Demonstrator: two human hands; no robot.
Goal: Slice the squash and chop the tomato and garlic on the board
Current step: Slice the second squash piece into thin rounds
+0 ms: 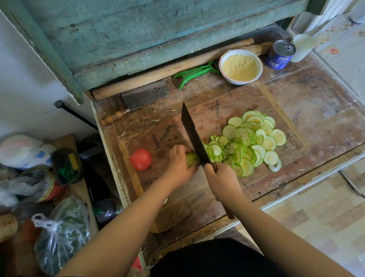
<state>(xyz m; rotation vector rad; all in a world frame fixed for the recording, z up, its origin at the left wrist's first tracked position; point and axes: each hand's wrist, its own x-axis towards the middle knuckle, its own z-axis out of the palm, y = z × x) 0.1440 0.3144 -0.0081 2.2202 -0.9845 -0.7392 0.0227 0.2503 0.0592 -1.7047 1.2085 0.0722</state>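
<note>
slicing squash on a worn wooden cutting board (194, 196), a person looks down at two bare arms reaching forward. the left hand (180, 163) curls over the last short stub of green squash (192, 159), pinning it near the middle of the board, seemingly so it cannot roll under the blade. the right hand (222, 179) grasps the handle of a dark cleaver (194, 136), whose blade stands on edge against the stub's cut face, tip pointing far.

to the right of the blade lies a pile of thin squash slices (249, 142), pale inside with green rims, overlapping in a fan too dense to count. they likely sit there so each new slice falls clear of the holding hand.

one whole red tomato (141, 159) waits at the board's left edge, near the left hand and uncut. no garlic is visible. judging by the small stub, the squash is nearly done, with tomato and garlic to follow.

at the far side lie one second cleaver (145, 95), one green peeler (191, 74), one rolling pin (172, 70), one white bowl of yellow meal (240, 67), one blue tin can (280, 55) and one white cup (302, 47).
</note>
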